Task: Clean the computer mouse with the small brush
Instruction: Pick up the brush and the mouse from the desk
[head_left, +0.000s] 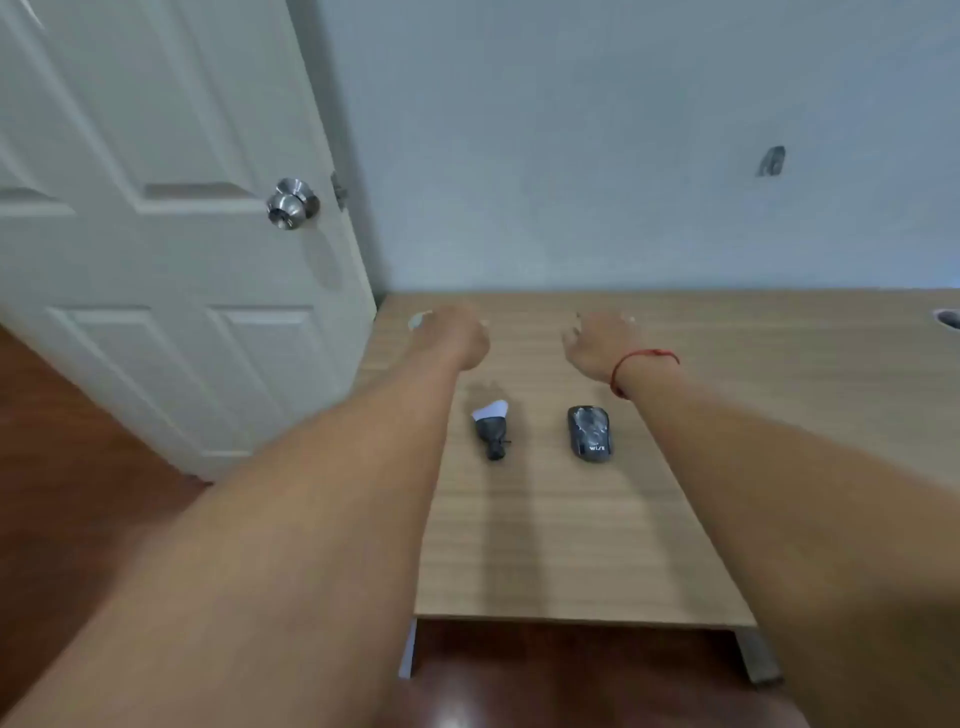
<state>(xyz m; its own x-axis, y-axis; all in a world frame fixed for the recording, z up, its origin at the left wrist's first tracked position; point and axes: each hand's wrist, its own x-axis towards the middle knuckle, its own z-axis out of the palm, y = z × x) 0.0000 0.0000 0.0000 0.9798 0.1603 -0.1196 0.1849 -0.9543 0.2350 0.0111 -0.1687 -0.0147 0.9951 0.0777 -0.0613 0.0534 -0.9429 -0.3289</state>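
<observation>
A dark computer mouse (590, 433) lies on the light wooden desk (561, 545), its printed end toward me. To its left lies a small brush (491, 427) with white bristles pointing away and a dark stubby handle. Both my arms stretch out over the desk. My left hand (457, 335) hovers beyond and left of the brush, blurred, fingers apart, holding nothing. My right hand (592, 343) hovers beyond the mouse, fingers spread and empty; a red string circles its wrist.
A white panelled door (156, 234) with a metal knob (291, 202) stands at the left, close to the desk's left edge. A pale wall (623, 156) backs the desk. A cable hole (948, 318) sits at the desk's far right. Dark wood floor lies below.
</observation>
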